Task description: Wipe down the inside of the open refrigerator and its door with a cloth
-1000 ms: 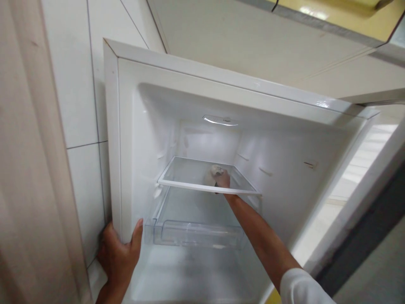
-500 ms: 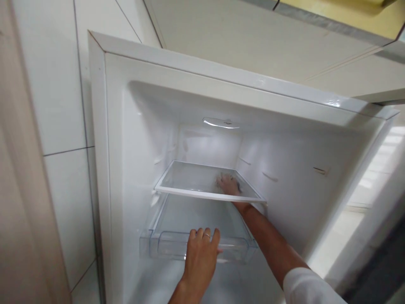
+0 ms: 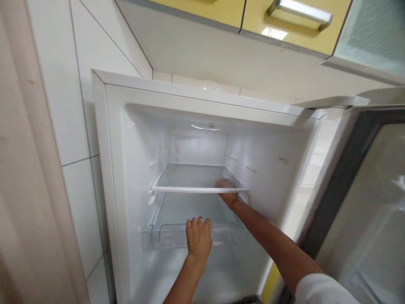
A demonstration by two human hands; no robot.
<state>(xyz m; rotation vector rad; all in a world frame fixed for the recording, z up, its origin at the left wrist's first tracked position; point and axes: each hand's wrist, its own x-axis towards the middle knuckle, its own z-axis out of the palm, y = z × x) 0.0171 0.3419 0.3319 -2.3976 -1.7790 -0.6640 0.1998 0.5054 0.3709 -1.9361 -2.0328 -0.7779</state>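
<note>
In the head view, an open white refrigerator (image 3: 104, 181) filled the middle of the frame, its interior facing the camera. The person's left hand (image 3: 199, 238) was below the center, clasped on the front of a clear plastic drawer (image 3: 172, 240), with the fingers bent over its top edge. That drawer sat beneath a glass shelf (image 3: 186, 175) with white front trim, which spanned the center of the frame.

The right hand (image 3: 225, 185) reached in from the lower right to the right part of this shelf. It appeared behind the trim, seemingly seen through the glass; its fingers were curled, but whether that grip held anything could not be told. A white sleeve (image 3: 322, 289) covered the upper part of that arm at the bottom right.

A lamp cover (image 3: 206, 126) was set in the refrigerator's ceiling, above the shelf. The refrigerator door (image 3: 367, 202), edged by a dark gasket (image 3: 340, 177), stood open along the right side. Yellow cabinet fronts (image 3: 294, 36), one with a metal handle (image 3: 303, 13), ran across the top. White wall tiles (image 3: 52, 84) lined the upper left, beside a beige upright panel (image 3: 34, 181) at the left edge.
</note>
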